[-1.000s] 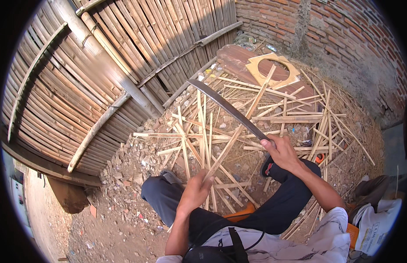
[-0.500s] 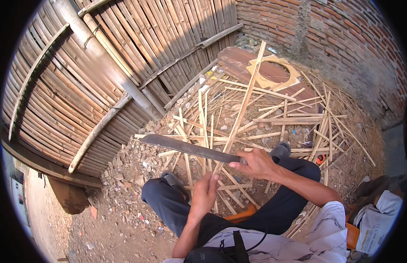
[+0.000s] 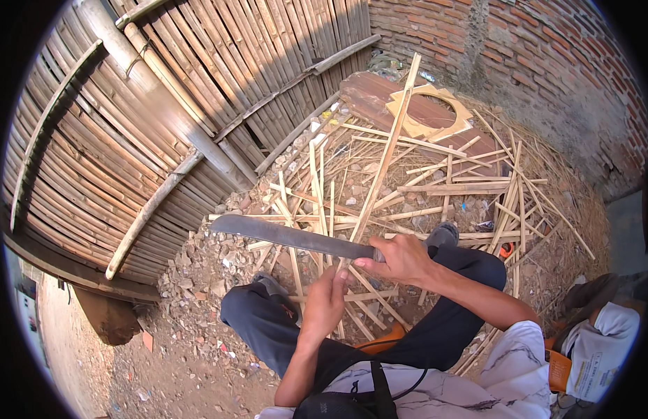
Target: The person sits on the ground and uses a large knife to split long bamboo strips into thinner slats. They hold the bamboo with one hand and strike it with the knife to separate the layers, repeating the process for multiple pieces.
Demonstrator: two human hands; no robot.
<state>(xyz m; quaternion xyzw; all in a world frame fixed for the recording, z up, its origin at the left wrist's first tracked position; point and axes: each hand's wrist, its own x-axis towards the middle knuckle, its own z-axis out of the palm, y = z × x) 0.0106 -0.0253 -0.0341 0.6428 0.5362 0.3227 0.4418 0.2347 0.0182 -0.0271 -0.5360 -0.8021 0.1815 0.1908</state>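
Rubbly ground [image 3: 191, 363] lies below a bamboo wall [image 3: 65, 160]. I have the left hand [image 3: 326, 302] clasping the near end of the strip [image 3: 388, 150], forearm steep; the right hand [image 3: 403, 258] grips the machete [image 3: 282, 234], forearm slanting from the right. Its blade points left across the strip, just beyond the left hand; contact I can't tell. I'd keep a shallow blade angle and stroke away from those knuckles. Loose strips [image 3: 470, 188] lie farther out.

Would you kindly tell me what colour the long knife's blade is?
The blade is dark grey, best seen in the head view.
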